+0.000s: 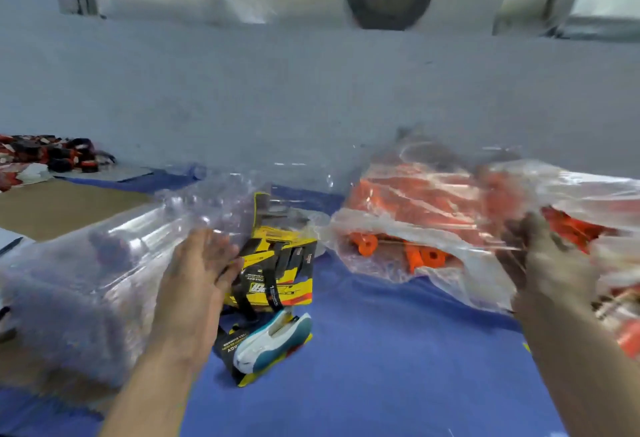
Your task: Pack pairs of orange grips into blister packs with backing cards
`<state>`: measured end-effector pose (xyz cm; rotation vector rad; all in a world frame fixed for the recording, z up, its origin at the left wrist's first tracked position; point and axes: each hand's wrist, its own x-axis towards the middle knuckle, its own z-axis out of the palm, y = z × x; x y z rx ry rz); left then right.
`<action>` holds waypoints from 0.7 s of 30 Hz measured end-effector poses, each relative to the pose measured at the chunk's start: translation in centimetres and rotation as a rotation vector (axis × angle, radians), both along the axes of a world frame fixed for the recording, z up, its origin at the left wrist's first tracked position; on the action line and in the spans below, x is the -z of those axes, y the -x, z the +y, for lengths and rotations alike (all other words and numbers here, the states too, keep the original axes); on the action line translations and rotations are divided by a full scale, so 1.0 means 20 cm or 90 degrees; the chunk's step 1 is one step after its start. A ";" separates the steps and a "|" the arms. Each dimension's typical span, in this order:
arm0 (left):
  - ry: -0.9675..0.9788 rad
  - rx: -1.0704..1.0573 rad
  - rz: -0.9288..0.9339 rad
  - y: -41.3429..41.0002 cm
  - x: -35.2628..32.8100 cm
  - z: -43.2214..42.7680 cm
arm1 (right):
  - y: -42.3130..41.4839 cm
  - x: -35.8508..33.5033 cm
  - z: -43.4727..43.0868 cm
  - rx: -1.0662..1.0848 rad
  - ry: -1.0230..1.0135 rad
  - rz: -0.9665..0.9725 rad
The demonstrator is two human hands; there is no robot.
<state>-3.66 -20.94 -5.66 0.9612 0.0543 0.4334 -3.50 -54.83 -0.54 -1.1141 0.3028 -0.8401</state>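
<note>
Orange grips (420, 256) inside clear bag (433, 194)

Right hand (550, 263) fingers blurred at grips bag (581, 190); bag cropped rightward.

The 2 hands, the left hand (197, 273) and the right hand (550, 263), are bare, and so is each forearm (145, 384) as far as the view reaches. Blur softens the fingers and hides any finer marks. Low between the arms lies a white shoe (273, 343) with a teal sole; whether it is on the person's foot cannot be told.
</note>
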 end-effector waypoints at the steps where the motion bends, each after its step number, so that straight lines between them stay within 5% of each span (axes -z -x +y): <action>1: -0.001 0.043 0.027 -0.02 0.03 -0.05 | 0.03 0.10 -0.09 0.005 -0.003 0.027; 7: -0.090 0.078 0.212 -0.07 0.24 -0.31 | 0.15 0.53 -0.46 0.008 0.009 0.152; 14: -0.294 0.018 0.290 -0.10 0.31 -0.37 | 0.17 0.64 -0.69 0.032 0.017 0.174; 18: -0.418 0.084 0.327 -0.07 0.30 -0.40 | 0.21 0.59 -0.74 0.143 0.028 0.173; 21: -0.433 0.173 0.381 -0.04 0.32 -0.44 | 0.24 0.56 -0.71 0.303 0.158 0.172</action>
